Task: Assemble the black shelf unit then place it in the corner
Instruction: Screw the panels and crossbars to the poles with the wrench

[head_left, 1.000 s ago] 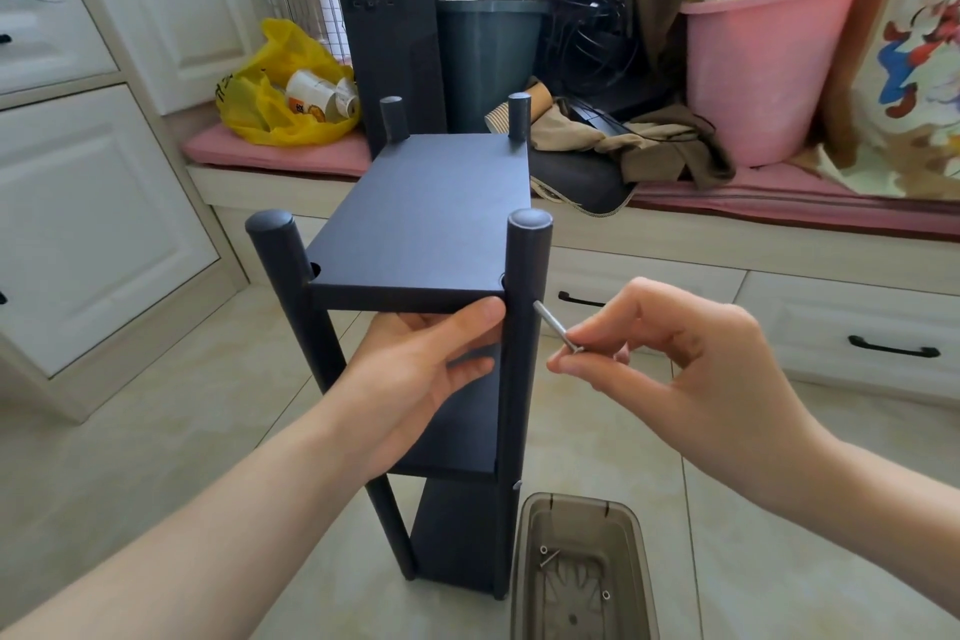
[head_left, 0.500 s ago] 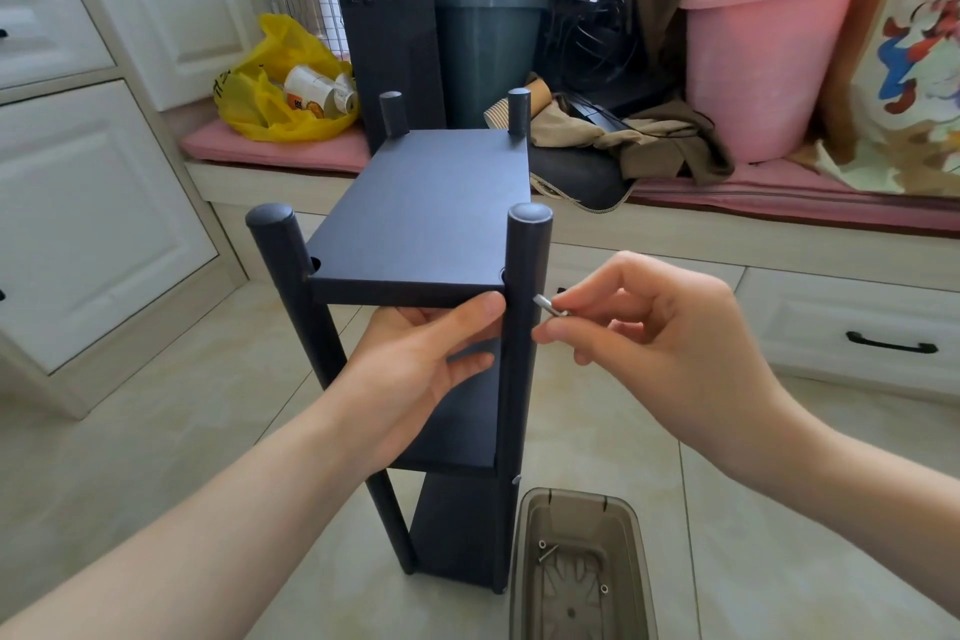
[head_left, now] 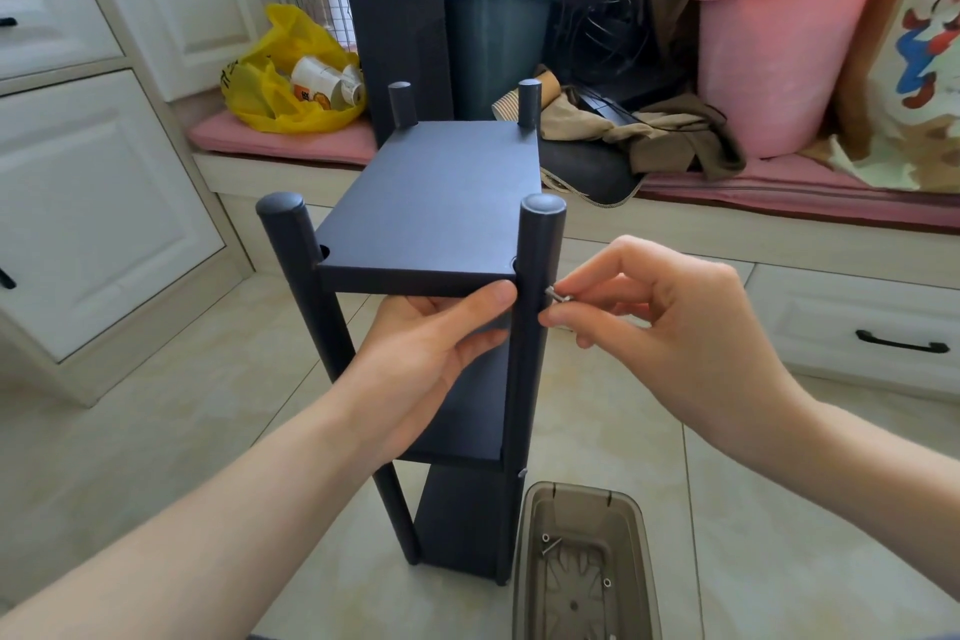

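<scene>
The right hand (head_left: 660, 327) pinches a small metal screw (head_left: 558, 297) between thumb and forefinger, its other fingers loosely curled. The screw's tip is set against the outer side of the near right post (head_left: 535, 276), level with the top board (head_left: 441, 203). On the other side of that post the left hand (head_left: 436, 353) grips the board's front edge. Its thumb presses on the edge right beside the post and its fingers curl underneath. Both hands work at 1 joint of the black shelf unit (head_left: 467, 431), which stands upright on the floor tiles (head_left: 156, 431) with 4 posts and 3 boards in view.

The screw is likely smooth, hard and easy to drop. A pinch close to its head, with the shank kept square to the post, suits it best. The unit's parts look light and stiff, but it is tall and narrow, so it probably tips easily. The corner to the left of the near right post shows an open hole, which suggests that joint is not yet fastened and the frame may rack. For carrying, a hold on 2 posts just under a board seems safer than lifting by the top board alone. Below and to the right of the near right post, a translucent plastic tray (head_left: 582, 488) lies on the floor with a few loose screws (head_left: 550, 543) in it.
</scene>
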{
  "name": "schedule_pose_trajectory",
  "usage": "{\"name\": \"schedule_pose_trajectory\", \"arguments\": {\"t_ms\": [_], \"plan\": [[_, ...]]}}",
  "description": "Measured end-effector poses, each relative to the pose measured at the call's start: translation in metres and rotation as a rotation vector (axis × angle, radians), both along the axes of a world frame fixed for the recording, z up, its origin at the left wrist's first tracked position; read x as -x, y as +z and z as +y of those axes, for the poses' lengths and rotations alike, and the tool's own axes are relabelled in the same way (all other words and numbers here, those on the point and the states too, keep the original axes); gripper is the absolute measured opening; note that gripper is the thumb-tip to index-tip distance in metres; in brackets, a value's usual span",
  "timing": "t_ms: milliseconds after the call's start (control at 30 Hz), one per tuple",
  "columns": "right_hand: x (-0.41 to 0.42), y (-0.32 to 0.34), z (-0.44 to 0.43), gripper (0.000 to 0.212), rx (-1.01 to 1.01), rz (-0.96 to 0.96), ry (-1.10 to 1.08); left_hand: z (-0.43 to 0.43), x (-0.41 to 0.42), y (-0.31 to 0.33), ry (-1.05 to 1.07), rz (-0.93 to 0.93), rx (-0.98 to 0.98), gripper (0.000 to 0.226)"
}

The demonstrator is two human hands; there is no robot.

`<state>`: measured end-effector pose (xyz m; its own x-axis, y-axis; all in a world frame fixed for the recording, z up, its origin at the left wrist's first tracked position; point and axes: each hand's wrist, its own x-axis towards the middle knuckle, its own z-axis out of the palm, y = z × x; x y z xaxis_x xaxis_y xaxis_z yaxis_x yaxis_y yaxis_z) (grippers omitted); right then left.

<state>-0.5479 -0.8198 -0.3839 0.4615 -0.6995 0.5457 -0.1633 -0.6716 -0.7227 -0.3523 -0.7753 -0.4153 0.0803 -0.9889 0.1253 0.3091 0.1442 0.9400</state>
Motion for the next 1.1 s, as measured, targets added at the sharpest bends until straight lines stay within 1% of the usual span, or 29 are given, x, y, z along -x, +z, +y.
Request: {"name": "schedule_pose_trajectory", "arguments": {"t_ms": [67,133,200,367,500,600,767,833,967,1100], "plan": [[0.0,0.002,0.001,0.017,0.111,0.045,-0.035,0.0,0.001,0.001,0.001,0.005,0.001,0.058],[-0.001,0.002,0.0,0.015,0.171,0.062,-0.062,0.0,0.001,0.002,-0.008,0.004,0.006,0.054],[-0.002,0.002,-0.001,0.016,0.156,0.045,-0.079,-0.001,0.002,0.003,-0.017,0.001,0.008,0.049],[-0.006,0.0,-0.004,0.019,0.098,0.019,-0.1,0.0,0.001,0.001,0.003,-0.02,-0.012,0.054],[-0.007,-0.001,-0.004,0.02,0.085,0.016,-0.089,0.001,0.001,0.001,0.011,-0.026,-0.015,0.047],[-0.008,-0.002,-0.004,0.021,0.069,0.017,-0.078,0.001,0.003,0.002,0.038,-0.046,-0.027,0.049],[-0.001,0.005,-0.005,0.014,-0.044,0.023,0.019,0.002,0.002,0.001,0.061,-0.055,-0.031,0.057],[0.002,0.008,-0.007,0.015,-0.065,0.022,0.063,0.002,0.001,0.001,0.052,-0.057,-0.028,0.059],[0.001,0.008,-0.007,0.015,-0.087,0.007,0.061,0.002,0.001,0.001,0.054,-0.064,-0.021,0.049],[0.001,0.007,-0.007,0.011,-0.097,-0.001,0.044,0.001,0.002,0.0,0.06,-0.043,-0.025,0.047]]}}
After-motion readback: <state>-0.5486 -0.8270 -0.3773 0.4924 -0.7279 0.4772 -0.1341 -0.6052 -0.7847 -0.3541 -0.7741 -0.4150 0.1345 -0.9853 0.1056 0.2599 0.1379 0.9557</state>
